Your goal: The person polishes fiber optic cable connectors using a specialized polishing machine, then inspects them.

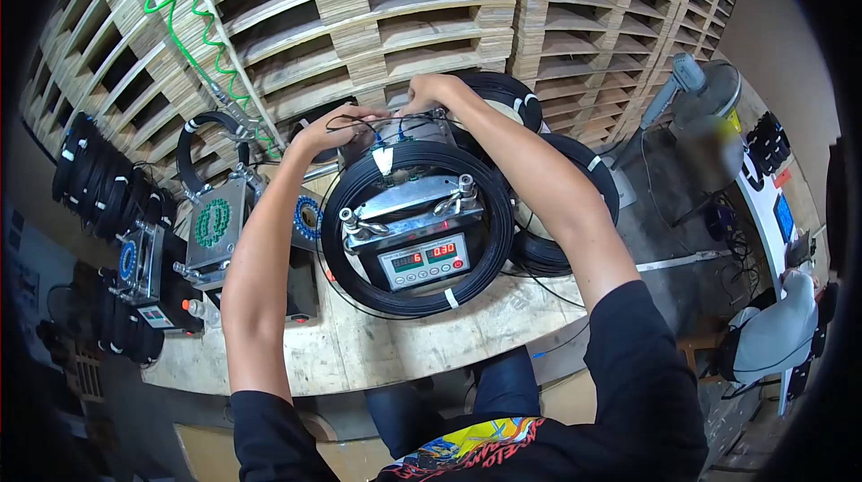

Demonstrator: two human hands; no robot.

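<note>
A metal testing device (415, 197) with a red digital display panel (424, 262) stands on the bench in front of me. Around its front lies a large coil of black cable (337, 248), bound with white tape. My left hand (341, 127) is closed at the device's back left, its fingertips pinching a thin black cable. Close by on the right, my right hand (431, 94) curls down over the device's back, its fingers closed on the thin black cable; the fingertips are partly hidden. Blue connectors (378, 135) sit just below the hands, on the device's top.
More black cable coils (588, 185) lie behind and right of the device. To the left stand a metal fixture with green connectors (214, 222) and a smaller device (139, 262). Wooden pallets (359, 6) rise behind the bench (359, 352). A person (772, 329) sits far right.
</note>
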